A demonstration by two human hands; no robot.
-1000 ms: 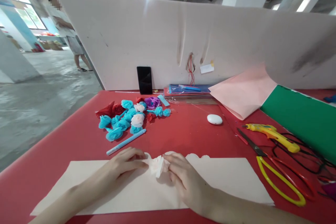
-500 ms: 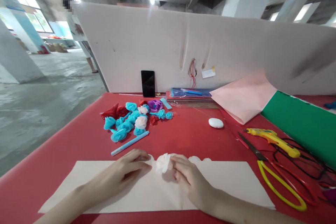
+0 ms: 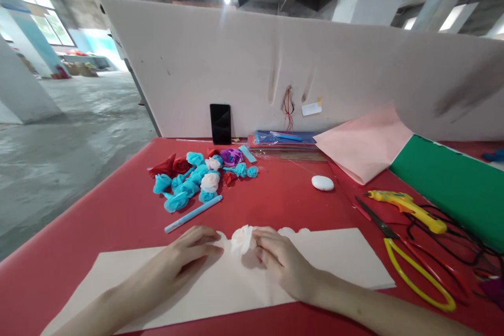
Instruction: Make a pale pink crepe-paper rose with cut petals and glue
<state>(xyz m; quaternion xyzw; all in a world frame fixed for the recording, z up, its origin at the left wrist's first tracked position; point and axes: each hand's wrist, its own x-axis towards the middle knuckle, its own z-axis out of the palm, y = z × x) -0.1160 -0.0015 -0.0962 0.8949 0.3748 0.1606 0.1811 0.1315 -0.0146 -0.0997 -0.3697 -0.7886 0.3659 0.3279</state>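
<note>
A crumpled pale pink paper flower (image 3: 241, 240) is pinched between the fingertips and thumb of my right hand (image 3: 271, 254), above the middle of a pale sheet of paper (image 3: 326, 257). My left hand (image 3: 191, 254) rests on the sheet's left half, with its fingers stretched toward the back edge and the thumb a little apart. Small scalloped pale paper pieces (image 3: 293, 231) show past the sheet's back edge. One such piece lies at my left fingertips; whether they press on it I cannot tell.
Blue, red, purple and pink paper flowers (image 3: 187, 188) lie at back left, beside a light blue stick (image 3: 192, 214). A phone (image 3: 220, 124) leans on the white board. Scissors (image 3: 417, 273), a yellow glue gun (image 3: 409, 210) and a white oval case (image 3: 322, 182) are to the right.
The pale sheet has turned slightly, its right end swinging away from me and its left end nearer. My right hand still holds the flower. The person behind the board is now mostly hidden.
</note>
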